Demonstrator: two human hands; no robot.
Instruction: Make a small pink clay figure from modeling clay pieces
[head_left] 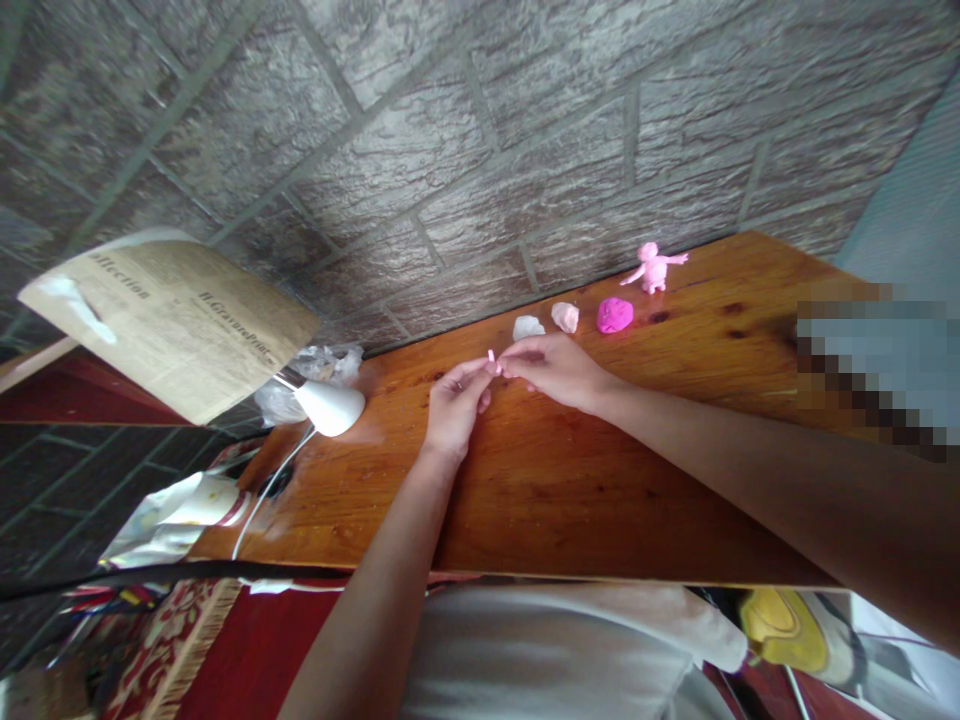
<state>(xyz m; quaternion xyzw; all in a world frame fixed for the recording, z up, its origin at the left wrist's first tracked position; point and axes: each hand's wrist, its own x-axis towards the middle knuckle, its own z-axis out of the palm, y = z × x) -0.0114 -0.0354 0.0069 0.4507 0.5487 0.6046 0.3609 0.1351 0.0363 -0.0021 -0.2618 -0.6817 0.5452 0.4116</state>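
Over the wooden table, my left hand (454, 408) pinches a small light-pink piece of modelling clay (492, 356) between thumb and forefinger. My right hand (553, 370) meets it there, its thumb and fingertips closed on the same bit of clay. Just behind my right hand lie a white lump of clay (529, 326) and a pale pink lump (565, 317). A bright magenta lump (615, 315) is to their right. Farther back stands a small pink clay figure (655, 270) with a round head and outstretched arms.
A white lamp (332, 408) and a crumpled plastic bag (304, 375) are at the table's left end, below a printed paper sheet (187, 320). A white cable (264, 485) runs past a paper cup (214, 500). The stone-patterned wall (420, 170) borders the back edge.
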